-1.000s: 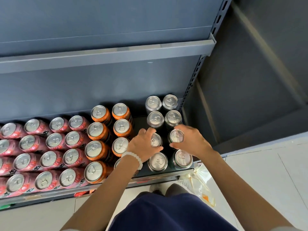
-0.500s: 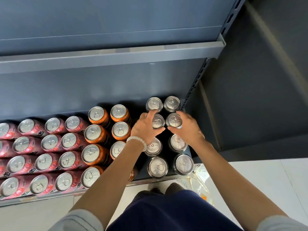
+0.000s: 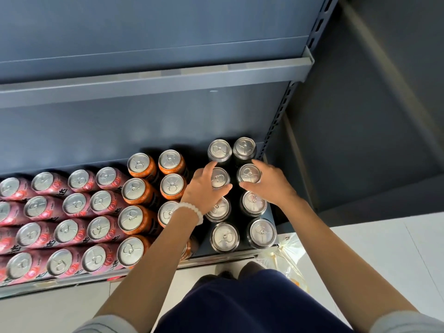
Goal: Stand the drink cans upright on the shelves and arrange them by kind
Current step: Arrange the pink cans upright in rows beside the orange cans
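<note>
Both hands are gripping second-row black cans: left hand [image 3: 201,187], right hand [image 3: 270,186]. Pink, orange, black groups are standing upright; task looking nearly finished.

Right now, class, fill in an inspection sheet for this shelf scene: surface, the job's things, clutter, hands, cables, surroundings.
Surface: grey metal shelf carrying cans, with another shelf above it.
Job's things: pink cans on the left, orange cans in the middle, black cans in two rows on the right; all stand upright, grouped by kind.
Clutter: a clear plastic bag on the floor under the shelf's right end.
Hands: left hand, wearing a white bead bracelet, grips one second-row black can; right hand grips its neighbour.
Cables: nothing seen.
Surroundings: slotted upright, dark wall, pale floor.
</note>
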